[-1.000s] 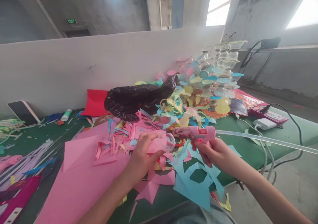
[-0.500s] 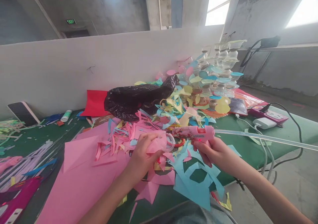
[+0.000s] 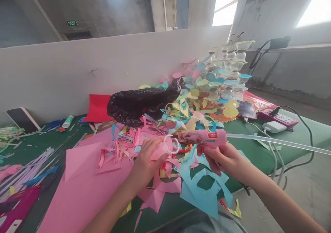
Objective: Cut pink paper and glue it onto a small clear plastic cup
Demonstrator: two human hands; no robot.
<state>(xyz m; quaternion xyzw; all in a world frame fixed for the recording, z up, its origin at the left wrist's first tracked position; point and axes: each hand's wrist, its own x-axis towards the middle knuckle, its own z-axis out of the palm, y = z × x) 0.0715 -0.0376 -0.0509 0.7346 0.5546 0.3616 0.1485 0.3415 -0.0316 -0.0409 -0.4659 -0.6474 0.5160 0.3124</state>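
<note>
My left hand (image 3: 149, 157) is closed around a small clear plastic cup (image 3: 171, 144), which looks pink through its wall. The cup lies on its side, its round rim facing right and partly toward me. In my right hand (image 3: 224, 157) is a pink hot glue gun (image 3: 203, 138), gripped by its handle. A long clear glue stick (image 3: 269, 141) runs out of its back to the right. The gun's nozzle is at the cup's upper rim; whether it touches, I cannot tell. Below the hands lie pink paper scraps (image 3: 155, 196) and blue paper offcuts (image 3: 199, 195).
A black plastic bag (image 3: 134, 103) sits behind the scraps. Clear cups with coloured paper discs (image 3: 230, 83) are stacked at the back right. Pink sheets (image 3: 85, 191) cover the left front. A power strip (image 3: 279, 120) with cables is at right; a phone (image 3: 23, 119) leans far left.
The cup has turned so that its rim faces me more. The glue gun has shifted slightly right, with its nozzle still by the rim. Both hands keep their hold.
</note>
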